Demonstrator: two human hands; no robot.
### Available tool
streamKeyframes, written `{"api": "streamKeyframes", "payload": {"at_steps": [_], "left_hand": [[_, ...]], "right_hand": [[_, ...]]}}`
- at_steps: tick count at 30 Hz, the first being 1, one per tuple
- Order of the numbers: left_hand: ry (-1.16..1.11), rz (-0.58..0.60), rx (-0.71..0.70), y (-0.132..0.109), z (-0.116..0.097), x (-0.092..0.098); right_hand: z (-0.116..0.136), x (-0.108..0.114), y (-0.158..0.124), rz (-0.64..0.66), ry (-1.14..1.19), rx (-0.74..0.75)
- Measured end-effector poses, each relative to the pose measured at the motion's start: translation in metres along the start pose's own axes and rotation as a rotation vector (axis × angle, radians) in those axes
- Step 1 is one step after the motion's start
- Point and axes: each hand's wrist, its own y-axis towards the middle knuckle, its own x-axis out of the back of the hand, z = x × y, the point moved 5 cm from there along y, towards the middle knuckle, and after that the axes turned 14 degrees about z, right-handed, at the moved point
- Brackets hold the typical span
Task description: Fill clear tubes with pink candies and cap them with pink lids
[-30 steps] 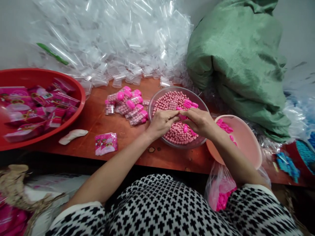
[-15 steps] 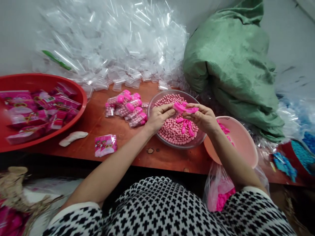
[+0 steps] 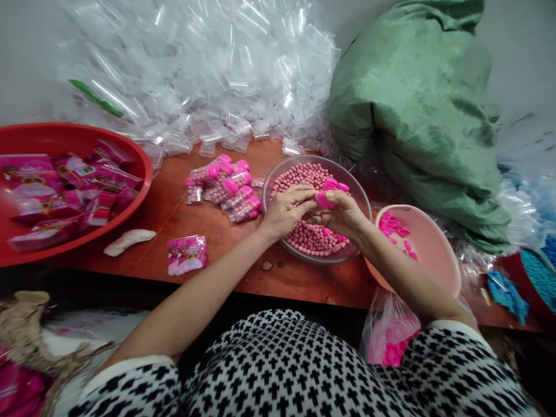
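Observation:
Both hands meet over a clear bowl full of small pink balls. My right hand grips a small container with a bright pink cap. My left hand pinches the same container from the left side. More pink caps lie on the balls just behind my fingers. A pile of filled containers with pink caps lies on the table left of the bowl.
A pink basket with pink caps sits right of the bowl. A red basin holds pink packets at left. Clear empty containers heap along the back. A green sack stands at right. One pink packet and a white object lie on the brown table.
My hands lifted a container above the bowl half a second ago, then drew back down and together over the balls, with the pink cap now under my right thumb.

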Motion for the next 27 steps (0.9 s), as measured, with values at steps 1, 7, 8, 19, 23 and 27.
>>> {"api": "streamKeyframes", "payload": {"at_steps": [1, 7, 8, 19, 23, 27], "left_hand": [[0.001, 0.004, -0.007, 0.0, -0.001, 0.0], [-0.048, -0.05, 0.03, 0.005, -0.001, 0.003], [-0.065, -0.094, 0.034, 0.005, 0.0, 0.009], [0.659, -0.478, 0.248, -0.027, 0.039, 0.164], [0.808, -0.462, 0.178, -0.026, 0.039, 0.155], [0.772, -0.346, 0.031, -0.013, 0.014, 0.107]], "right_hand": [[-0.002, -0.001, 0.002, -0.024, 0.023, 0.016], [0.009, -0.007, 0.011, -0.006, -0.075, -0.038], [0.016, -0.004, 0.011, -0.004, -0.137, -0.027], [0.042, 0.048, 0.011, -0.27, -1.312, 0.093], [0.037, 0.039, 0.035, -0.333, -1.454, 0.097], [0.032, 0.04, 0.053, -0.332, -1.492, 0.04]]}}
